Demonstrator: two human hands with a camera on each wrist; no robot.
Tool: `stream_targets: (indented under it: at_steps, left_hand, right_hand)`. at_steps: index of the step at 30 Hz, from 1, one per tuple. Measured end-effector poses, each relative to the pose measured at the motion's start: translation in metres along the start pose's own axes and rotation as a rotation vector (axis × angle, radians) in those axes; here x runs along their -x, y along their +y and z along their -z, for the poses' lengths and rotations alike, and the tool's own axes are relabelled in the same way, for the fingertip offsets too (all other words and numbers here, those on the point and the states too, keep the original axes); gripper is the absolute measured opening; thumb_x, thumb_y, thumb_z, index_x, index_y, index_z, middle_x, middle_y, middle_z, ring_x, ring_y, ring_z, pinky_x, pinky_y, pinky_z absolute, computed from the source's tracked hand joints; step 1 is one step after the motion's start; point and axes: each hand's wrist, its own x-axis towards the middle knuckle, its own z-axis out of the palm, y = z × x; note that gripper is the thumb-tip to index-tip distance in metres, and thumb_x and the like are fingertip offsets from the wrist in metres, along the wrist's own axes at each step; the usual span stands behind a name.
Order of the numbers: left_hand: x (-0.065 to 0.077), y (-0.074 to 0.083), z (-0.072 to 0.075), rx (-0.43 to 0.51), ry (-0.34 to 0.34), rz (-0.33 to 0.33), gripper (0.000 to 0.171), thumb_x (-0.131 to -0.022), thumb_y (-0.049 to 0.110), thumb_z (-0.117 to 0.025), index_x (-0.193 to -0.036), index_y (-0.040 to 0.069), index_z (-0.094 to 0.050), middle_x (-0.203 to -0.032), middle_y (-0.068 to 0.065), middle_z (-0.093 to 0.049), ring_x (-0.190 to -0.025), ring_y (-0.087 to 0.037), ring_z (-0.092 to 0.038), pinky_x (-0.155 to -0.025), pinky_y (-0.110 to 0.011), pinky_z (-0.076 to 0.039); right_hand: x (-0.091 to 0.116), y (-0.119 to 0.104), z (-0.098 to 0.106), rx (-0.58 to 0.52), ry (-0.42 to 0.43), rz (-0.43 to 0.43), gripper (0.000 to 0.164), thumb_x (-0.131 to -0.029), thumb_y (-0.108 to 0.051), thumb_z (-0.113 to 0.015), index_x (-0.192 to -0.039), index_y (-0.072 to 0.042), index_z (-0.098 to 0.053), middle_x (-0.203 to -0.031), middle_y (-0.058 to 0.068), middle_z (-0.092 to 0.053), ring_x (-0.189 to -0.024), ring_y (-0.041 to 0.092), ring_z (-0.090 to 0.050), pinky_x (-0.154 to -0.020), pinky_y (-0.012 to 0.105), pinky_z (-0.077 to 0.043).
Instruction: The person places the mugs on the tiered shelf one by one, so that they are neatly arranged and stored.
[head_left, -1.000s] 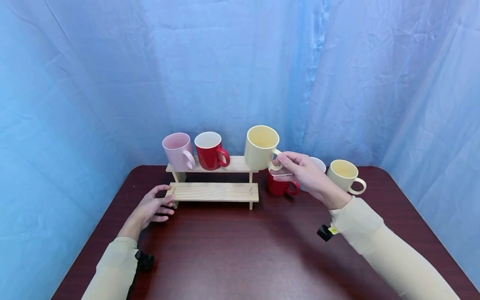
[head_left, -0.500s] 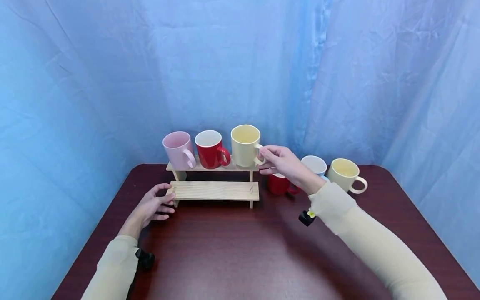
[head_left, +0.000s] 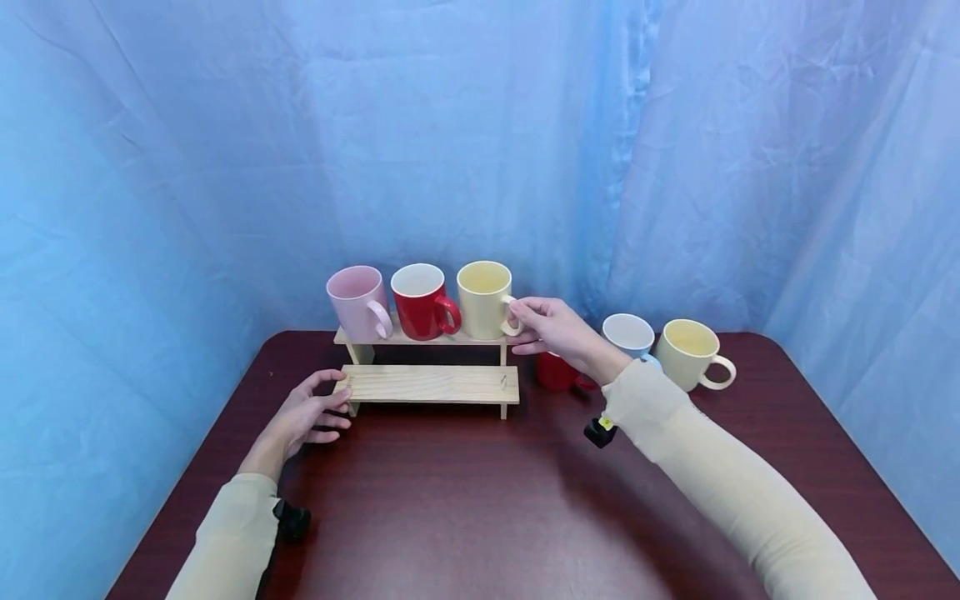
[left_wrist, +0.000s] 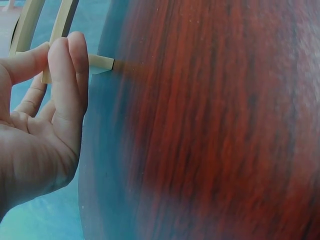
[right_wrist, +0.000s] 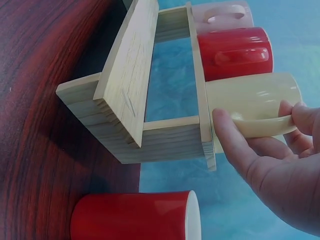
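Note:
A pale yellow mug (head_left: 483, 304) stands upright at the right end of the upper board of a two-step wooden rack (head_left: 431, 383). My right hand (head_left: 558, 333) pinches its handle (right_wrist: 265, 126) from the right. Left of it on the same board are a red mug (head_left: 420, 308) with a white inside and a pink mug (head_left: 356, 304), handles turned right. My left hand (head_left: 303, 414) holds the left end of the lower board, thumb and fingers about its edge; in the left wrist view the fingers (left_wrist: 65, 75) hide part of that end.
Right of the rack on the dark wood table (head_left: 420, 517) stand another red mug (right_wrist: 135, 215), a mug with a white inside (head_left: 628, 332) and a second yellow mug (head_left: 686, 354). My right arm partly covers the first two. Blue curtains (head_left: 465, 125) hang around the table.
My right hand has brought the yellow mug left and down onto the upper board, beside the red one. The left hand has stayed at the rack's end.

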Motion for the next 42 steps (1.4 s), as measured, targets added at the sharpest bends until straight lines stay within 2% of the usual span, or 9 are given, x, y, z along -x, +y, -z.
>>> stream_targets:
  at_steps: [10,17,25,32,37,42]
  left_hand:
    - [0.002,0.001,0.001,-0.002,0.005,0.0,0.057,-0.098,0.035,-0.069,-0.146,0.022,-0.04,-0.103,-0.011,-0.066,-0.079,-0.023,-0.073,-0.064,-0.038,-0.061]
    - [0.003,0.003,0.002,0.004,0.009,0.007,0.056,-0.099,0.033,-0.068,-0.146,0.021,-0.04,-0.102,-0.011,-0.066,-0.079,-0.022,-0.073,-0.064,-0.037,-0.061]
    - [0.0,0.003,0.003,0.01,0.004,0.006,0.057,-0.099,0.032,-0.068,-0.147,0.02,-0.04,-0.101,-0.011,-0.066,-0.078,-0.022,-0.073,-0.064,-0.037,-0.061]
    - [-0.004,-0.001,0.002,0.011,-0.001,0.004,0.056,-0.099,0.032,-0.068,-0.146,0.02,-0.039,-0.101,-0.011,-0.065,-0.078,-0.021,-0.073,-0.063,-0.037,-0.06]
    - [-0.005,-0.001,0.001,0.01,0.003,0.001,0.057,-0.099,0.032,-0.068,-0.147,0.02,-0.039,-0.1,-0.011,-0.066,-0.077,-0.022,-0.073,-0.063,-0.037,-0.06]
    - [-0.005,0.0,0.002,0.01,0.0,-0.005,0.058,-0.099,0.032,-0.068,-0.147,0.02,-0.039,-0.101,-0.011,-0.066,-0.078,-0.022,-0.073,-0.063,-0.037,-0.06]
  right_hand:
    - [0.0,0.0,0.002,0.031,-0.032,-0.024,0.039,-0.107,-0.029,-0.053,-0.125,0.006,-0.054,-0.128,0.025,-0.056,-0.119,0.044,-0.062,-0.087,0.05,-0.057]
    - [0.0,0.002,0.0,0.01,-0.007,-0.019,0.039,-0.107,-0.03,-0.055,-0.125,0.005,-0.056,-0.128,0.024,-0.056,-0.122,0.046,-0.059,-0.087,0.049,-0.057]
    - [-0.001,0.001,-0.001,0.047,0.03,-0.02,0.039,-0.106,-0.03,-0.056,-0.129,0.002,-0.058,-0.129,0.022,-0.058,-0.12,0.045,-0.061,-0.087,0.048,-0.057]
    - [0.001,0.001,0.003,0.086,0.073,-0.053,0.046,-0.105,-0.032,-0.059,-0.138,-0.003,-0.05,-0.127,0.021,-0.061,-0.118,0.04,-0.063,-0.093,0.05,-0.055]
    - [0.016,-0.006,0.017,0.14,0.087,0.016,0.046,-0.106,-0.026,-0.057,-0.144,-0.004,-0.046,-0.135,0.023,-0.061,-0.124,0.039,-0.059,-0.097,0.052,-0.052]
    - [0.038,-0.012,0.048,0.239,0.131,0.143,0.049,-0.106,-0.022,-0.056,-0.148,0.0,-0.043,-0.145,0.022,-0.052,-0.131,0.037,-0.053,-0.101,0.053,-0.049]
